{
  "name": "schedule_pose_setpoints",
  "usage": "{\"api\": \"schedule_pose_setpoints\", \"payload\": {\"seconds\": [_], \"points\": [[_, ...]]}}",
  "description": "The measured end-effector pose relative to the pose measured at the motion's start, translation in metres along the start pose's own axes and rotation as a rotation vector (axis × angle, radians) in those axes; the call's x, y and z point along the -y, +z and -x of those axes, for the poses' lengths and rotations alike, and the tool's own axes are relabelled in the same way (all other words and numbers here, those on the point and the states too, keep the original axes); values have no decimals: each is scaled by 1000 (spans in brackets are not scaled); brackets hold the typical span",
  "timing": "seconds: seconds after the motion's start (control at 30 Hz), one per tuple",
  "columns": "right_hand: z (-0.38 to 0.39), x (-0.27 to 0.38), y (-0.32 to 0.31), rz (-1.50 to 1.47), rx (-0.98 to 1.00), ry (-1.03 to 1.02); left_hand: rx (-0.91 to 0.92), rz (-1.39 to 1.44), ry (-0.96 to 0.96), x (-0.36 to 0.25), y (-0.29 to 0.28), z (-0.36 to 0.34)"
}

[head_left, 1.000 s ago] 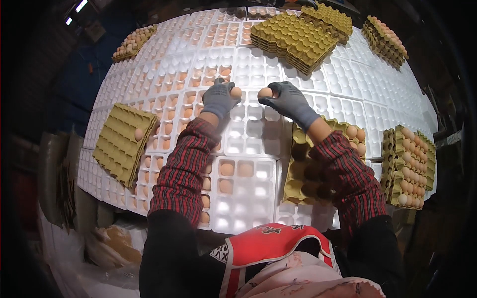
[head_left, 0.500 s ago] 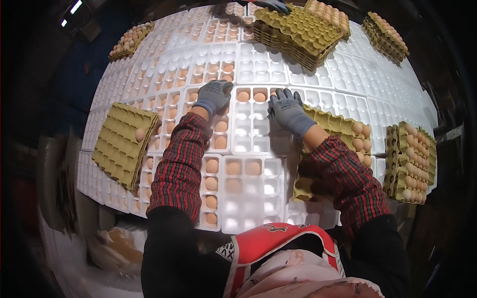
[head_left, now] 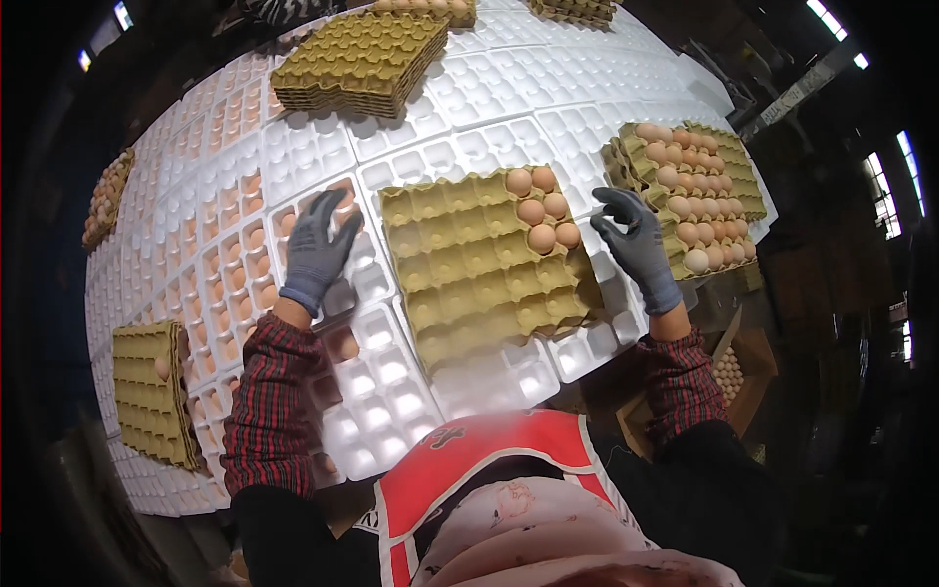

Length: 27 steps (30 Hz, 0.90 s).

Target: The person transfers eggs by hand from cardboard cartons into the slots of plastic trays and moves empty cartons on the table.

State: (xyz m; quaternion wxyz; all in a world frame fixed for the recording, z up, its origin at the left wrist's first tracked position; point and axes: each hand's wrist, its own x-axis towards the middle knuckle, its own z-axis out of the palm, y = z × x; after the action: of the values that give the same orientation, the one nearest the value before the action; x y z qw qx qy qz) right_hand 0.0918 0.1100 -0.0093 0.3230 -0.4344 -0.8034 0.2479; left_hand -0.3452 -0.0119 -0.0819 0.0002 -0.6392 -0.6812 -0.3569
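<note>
My left hand (head_left: 319,249), in a grey glove, is over a white foam egg tray (head_left: 370,279), fingers apart and nothing in them. Just past its fingertips lies an egg (head_left: 342,192) in one of the tray's cups. To the right, my gloved right hand (head_left: 634,240) is curved with thumb and fingers apart, also holding nothing. It hovers between a yellowish pulp egg tray (head_left: 460,249) and a stack of full pulp trays (head_left: 685,191). The nearer pulp tray has several brown eggs (head_left: 543,207) at its far right corner; its other cups are bare.
White foam trays (head_left: 489,73) cover the table, those on the left filled with eggs. Stacked empty pulp trays (head_left: 357,59) stand at the far side. Another pulp tray pile (head_left: 152,391) holds a single egg at left. A cardboard box (head_left: 748,382) with eggs sits below right.
My view has swung to the right. Both hands have left the foam tray's cups and moved apart; the right one has gone across to the stack of full pulp trays.
</note>
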Motion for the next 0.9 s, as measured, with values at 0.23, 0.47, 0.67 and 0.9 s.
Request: {"api": "schedule_pose_setpoints", "payload": {"seconds": [0.23, 0.47, 0.67, 0.9], "points": [[-4, -37, 9, 419, 373, -284, 527, -46, 181, -230, 105, -22], [-14, -59, 13, -927, 93, 325, 346, 321, -15, -226, 123, -37], [-51, -29, 39, 391, 362, -185, 513, -126, -23, -216, 141, -70], [-39, -61, 10, -1192, 40, 420, 247, 673, -138, -187, 137, -74]]}}
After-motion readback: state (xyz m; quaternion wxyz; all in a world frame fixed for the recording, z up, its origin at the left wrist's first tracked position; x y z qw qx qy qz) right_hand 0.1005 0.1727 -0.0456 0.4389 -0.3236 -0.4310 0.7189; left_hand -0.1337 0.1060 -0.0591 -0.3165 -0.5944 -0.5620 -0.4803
